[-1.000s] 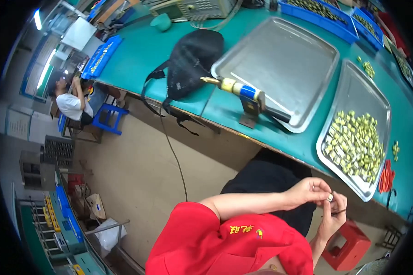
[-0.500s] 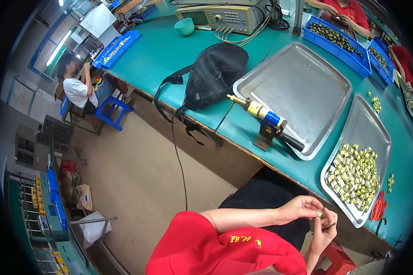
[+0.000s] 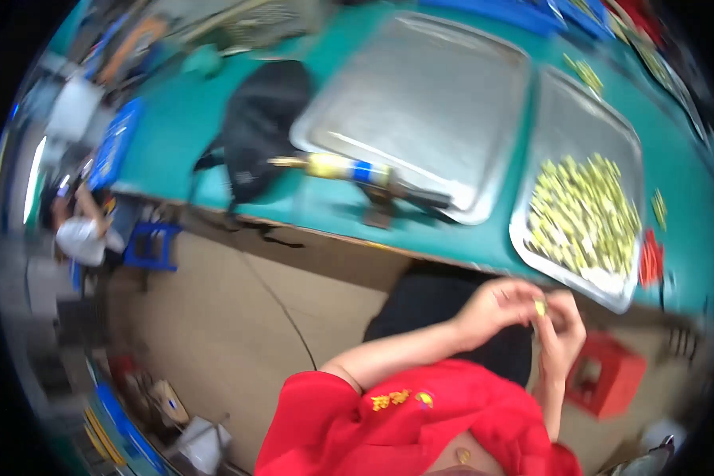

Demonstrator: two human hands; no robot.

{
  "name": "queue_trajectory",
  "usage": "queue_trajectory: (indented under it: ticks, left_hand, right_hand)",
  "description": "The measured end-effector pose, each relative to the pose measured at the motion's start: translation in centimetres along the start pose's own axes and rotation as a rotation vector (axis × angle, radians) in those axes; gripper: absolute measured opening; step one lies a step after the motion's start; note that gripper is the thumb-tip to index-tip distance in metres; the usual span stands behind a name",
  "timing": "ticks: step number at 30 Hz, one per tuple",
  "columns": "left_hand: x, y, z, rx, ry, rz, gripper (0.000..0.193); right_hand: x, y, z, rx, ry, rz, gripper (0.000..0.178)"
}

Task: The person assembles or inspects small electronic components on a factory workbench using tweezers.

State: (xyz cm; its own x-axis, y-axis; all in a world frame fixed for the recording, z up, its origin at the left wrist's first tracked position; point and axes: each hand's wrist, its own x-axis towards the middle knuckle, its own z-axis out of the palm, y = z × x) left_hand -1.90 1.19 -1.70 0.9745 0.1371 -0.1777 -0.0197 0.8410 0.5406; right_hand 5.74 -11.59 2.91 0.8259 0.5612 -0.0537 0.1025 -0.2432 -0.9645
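Note:
My left hand (image 3: 492,311) and my right hand (image 3: 559,332) meet above my dark-trousered lap, near the table's front edge. A small yellow block-like part (image 3: 540,306) is pinched between their fingertips. Motion blur hides its finer shape and whatever else lies in my right fingers. Just beyond my hands, a metal tray (image 3: 557,109) on the table carries a heap of similar yellow parts (image 3: 583,218).
A larger metal tray (image 3: 444,87) lies left of the heap. At its near edge stands a yellow-and-blue cylindrical tool (image 3: 337,166) on a dark stand. A black bag (image 3: 266,127), red handles (image 3: 650,259), a red stool (image 3: 607,373) and a seated person (image 3: 83,234) also show.
The whole view has swung and blurred, so the table things appear shifted left and up. My hands stay together at the small part; the dark thin item seen in my right hand is no longer distinct.

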Motion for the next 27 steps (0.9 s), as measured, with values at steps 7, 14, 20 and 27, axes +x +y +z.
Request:
queue_trajectory:
  ticks: [7,14,20,27]
  left_hand:
    - [0.0,0.7,0.3,0.027,0.040,-0.023,0.028]
    - [0.0,-1.4,0.9,0.040,0.005,-0.064,0.030]
    - [-0.4,-1.5,0.9,0.077,0.033,-0.071,0.029]
    - [-0.1,-1.3,0.9,0.078,0.045,-0.065,0.028]
  right_hand:
    - [0.4,1.1,-0.2,0.264,-0.018,-0.071,0.020]
    - [-1.4,2.7,-1.9,0.363,-0.008,-0.082,0.019]
    - [-1.7,2.9,-1.7,0.368,-0.006,-0.076,0.018]
    - [-1.5,2.9,-1.6,0.383,-0.008,-0.049,0.017]
